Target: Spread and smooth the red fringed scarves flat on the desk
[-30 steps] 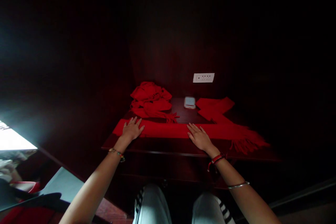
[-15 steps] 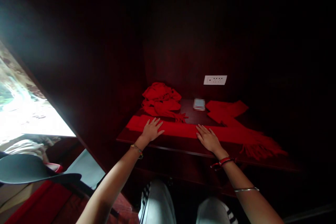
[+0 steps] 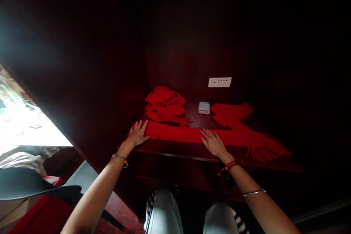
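A long red scarf [image 3: 175,134] lies in a flat folded strip along the front of the dark desk. Its fringe [image 3: 264,151] spreads at the right end, and a folded-back part [image 3: 233,113] of red cloth lies behind it on the right. My left hand [image 3: 138,134] rests flat on the strip's left end, fingers spread. Nearer the middle, my right hand [image 3: 213,142] presses palm-down on the same scarf with its fingers stretched out. Behind the left half sits a crumpled heap of red scarves [image 3: 164,102] with fringes showing.
A small pale box-like item [image 3: 204,108], blurred, stands at the back of the desk. Above it a white socket panel [image 3: 219,82] is set in the dark back wall. A dark side panel rises at left, with a grey chair [image 3: 24,182] beyond it.
My left hand has slid left along the scarf to its left end. My right hand stays at about the same spot on the cloth. The view has shifted slightly.
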The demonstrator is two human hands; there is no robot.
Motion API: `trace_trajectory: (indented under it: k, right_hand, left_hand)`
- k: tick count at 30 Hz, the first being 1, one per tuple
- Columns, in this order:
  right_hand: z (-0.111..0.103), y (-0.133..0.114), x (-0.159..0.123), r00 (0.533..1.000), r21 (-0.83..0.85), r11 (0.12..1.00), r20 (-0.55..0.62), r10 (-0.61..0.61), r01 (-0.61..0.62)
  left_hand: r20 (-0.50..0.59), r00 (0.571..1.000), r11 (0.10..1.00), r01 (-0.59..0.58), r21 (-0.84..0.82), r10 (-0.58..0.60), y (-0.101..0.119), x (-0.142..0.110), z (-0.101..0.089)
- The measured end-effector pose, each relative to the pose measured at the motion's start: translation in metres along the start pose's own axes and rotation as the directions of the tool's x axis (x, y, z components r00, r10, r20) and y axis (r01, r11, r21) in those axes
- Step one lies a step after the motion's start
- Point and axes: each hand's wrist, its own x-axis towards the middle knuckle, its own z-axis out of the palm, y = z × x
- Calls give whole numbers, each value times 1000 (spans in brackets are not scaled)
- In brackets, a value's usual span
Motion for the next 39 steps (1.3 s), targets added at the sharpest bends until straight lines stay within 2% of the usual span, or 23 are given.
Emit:
trace_trajectory:
  k: [2, 3, 5, 7, 9, 12, 18, 20, 23, 26, 29, 34, 36, 39]
  right_hand:
    - [-3, -1, 0, 1000, 20, 1000, -26, -5, 5]
    - [-5, -2, 0, 999, 32, 999, -43, -13, 14]
    - [-10, -2, -3, 995, 54, 997, -94, -45, 50]
    - [-14, 0, -9, 984, 69, 992, -155, -92, 103]
    - [-18, 4, -18, 972, 73, 987, -197, -129, 146]
    - [-22, 13, -31, 970, 58, 983, -183, -161, 174]
    - [-33, 18, -32, 974, -71, 975, -63, -216, 212]
    - [-38, 13, -27, 971, -111, 966, -27, -237, 233]
    - [-42, 0, -19, 965, -146, 955, -10, -263, 259]
    - [-41, -14, -15, 973, -188, 957, -28, -230, 221]
    - [-36, -24, -10, 980, -230, 955, -21, -196, 186]
    - [-32, -28, -1, 990, -278, 950, 15, -142, 141]
    - [-30, -26, 1, 992, -273, 954, 24, -123, 125]
    - [-29, -24, 3, 994, -253, 961, 20, -108, 110]
  left_hand:
    - [-67, 983, 985, -171, 30, 173, 27, 3, -3]
    - [-95, 955, 959, -278, 52, 282, 41, 5, -4]
    - [-119, 866, 873, -477, 99, 486, 70, 10, -2]
    - [-95, 777, 782, -611, 123, 622, 97, 16, 1]
    - [-53, 720, 719, -682, 136, 692, 118, 23, 3]
    - [0, 676, 662, -722, 202, 737, 140, 29, 1]
    - [39, 601, 563, -768, 307, 798, 150, 36, -2]
    - [35, 598, 562, -771, 301, 801, 149, 38, -1]
    - [12, 617, 587, -754, 296, 787, 146, 42, 0]
    - [7, 625, 596, -747, 294, 780, 144, 45, -3]
    - [30, 609, 579, -768, 273, 793, 140, 50, -6]
    - [22, 603, 592, -788, 168, 797, 134, 57, -10]
    - [18, 616, 608, -781, 140, 788, 135, 54, -11]
    - [-33, 657, 654, -742, 149, 753, 142, 42, -7]
